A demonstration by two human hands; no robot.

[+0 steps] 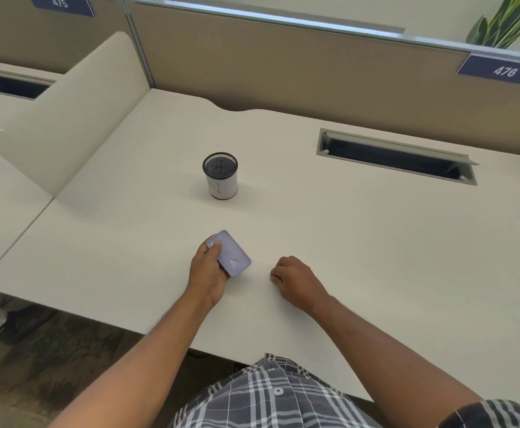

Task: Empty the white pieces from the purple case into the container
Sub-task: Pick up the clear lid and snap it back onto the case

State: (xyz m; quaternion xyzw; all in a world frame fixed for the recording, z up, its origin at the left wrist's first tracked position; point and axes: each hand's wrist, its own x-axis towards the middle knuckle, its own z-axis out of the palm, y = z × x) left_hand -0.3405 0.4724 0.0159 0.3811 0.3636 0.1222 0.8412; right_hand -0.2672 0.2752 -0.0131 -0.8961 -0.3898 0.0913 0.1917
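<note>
On the pale desk (360, 242) (partition behind), the left hand (207, 273) grips the shut purple case (231, 253); the right hand (295, 281) rests curled, empty, with the mesh container (220, 176) well beyond.

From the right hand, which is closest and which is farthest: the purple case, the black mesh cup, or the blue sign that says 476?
Measured from the right hand in the head view:
1. Purple case, just to its left, in the left hand's grip.
2. Black mesh cup, farther back on the desk, standing alone.
3. Blue 476 sign, far back on the right, up on the partition.
</note>
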